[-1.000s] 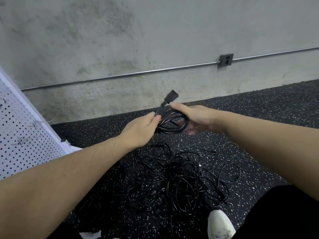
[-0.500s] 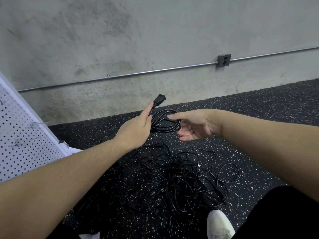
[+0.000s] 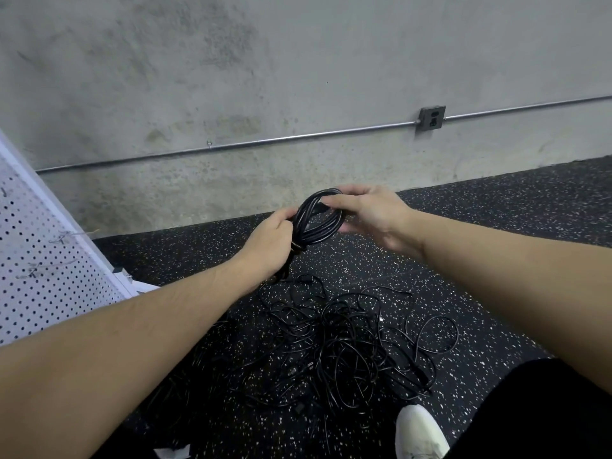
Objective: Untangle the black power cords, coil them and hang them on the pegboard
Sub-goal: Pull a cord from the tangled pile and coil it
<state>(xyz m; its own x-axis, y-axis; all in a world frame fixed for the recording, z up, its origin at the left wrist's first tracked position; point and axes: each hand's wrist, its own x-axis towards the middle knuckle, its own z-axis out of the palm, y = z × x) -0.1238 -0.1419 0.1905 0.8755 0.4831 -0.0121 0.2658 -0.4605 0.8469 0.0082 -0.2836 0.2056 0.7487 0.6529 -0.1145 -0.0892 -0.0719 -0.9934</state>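
A coiled black power cord (image 3: 318, 220) is held up in front of me above the floor. My left hand (image 3: 268, 240) grips the coil's lower left side, fingers curled round the bundled strands. My right hand (image 3: 367, 210) pinches the coil's top right between thumb and fingers. Below them a tangled heap of black cords (image 3: 344, 342) lies spread on the speckled black floor. The white pegboard (image 3: 43, 260) leans at the left, with thin metal hooks (image 3: 64, 238) sticking out of it. The cord's plug is hidden.
A grey concrete wall (image 3: 265, 77) with a metal conduit and an outlet box (image 3: 431, 118) runs behind. My white shoe (image 3: 419, 432) and dark trouser leg are at the lower right, next to the heap. The pegboard's foot (image 3: 126, 279) stands near the heap's left.
The plug that stuck up above my left hand is no longer visible. My right hand, open half a second ago, has closed on the coil's top; the coil stands more upright.
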